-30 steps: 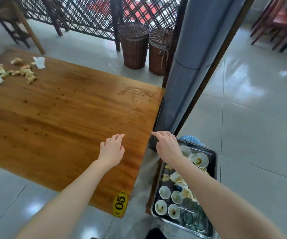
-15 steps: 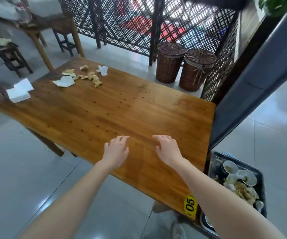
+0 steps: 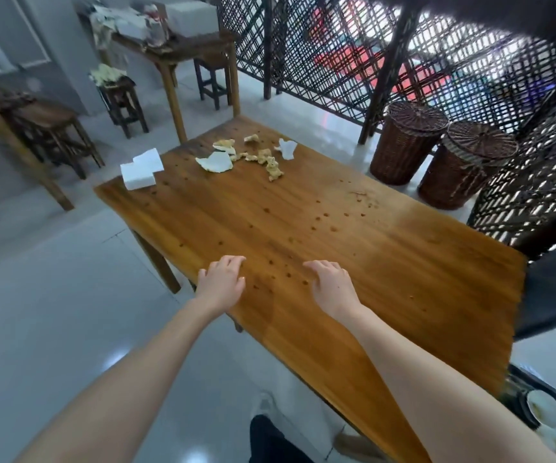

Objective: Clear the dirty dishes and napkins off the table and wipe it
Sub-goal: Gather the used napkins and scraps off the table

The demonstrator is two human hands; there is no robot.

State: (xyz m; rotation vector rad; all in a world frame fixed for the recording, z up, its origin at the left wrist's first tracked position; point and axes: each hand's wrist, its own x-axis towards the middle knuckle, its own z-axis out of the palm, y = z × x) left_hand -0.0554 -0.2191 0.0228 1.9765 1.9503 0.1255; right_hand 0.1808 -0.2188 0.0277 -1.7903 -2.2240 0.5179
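Observation:
A long wooden table [image 3: 353,248] spotted with small stains fills the middle of the head view. At its far end lie crumpled used napkins and food scraps [image 3: 263,158], and a stack of clean white napkins [image 3: 141,168] sits on the far left corner. My left hand [image 3: 221,284] and my right hand [image 3: 331,285] hover over the near part of the table, palms down, fingers relaxed, holding nothing. A metal tray with dirty dishes [image 3: 547,416] shows at the bottom right edge, mostly cut off.
Two lidded wicker baskets [image 3: 440,152] stand on the floor beyond the table's right side, before a dark lattice screen [image 3: 403,55]. Wooden stools [image 3: 123,101] and another table [image 3: 183,48] stand at the back left. Grey tiled floor [image 3: 52,295] lies to the left.
The view has swung left from the dish tray to the table. Both hands have moved from the tray edge to over the table, still holding nothing.

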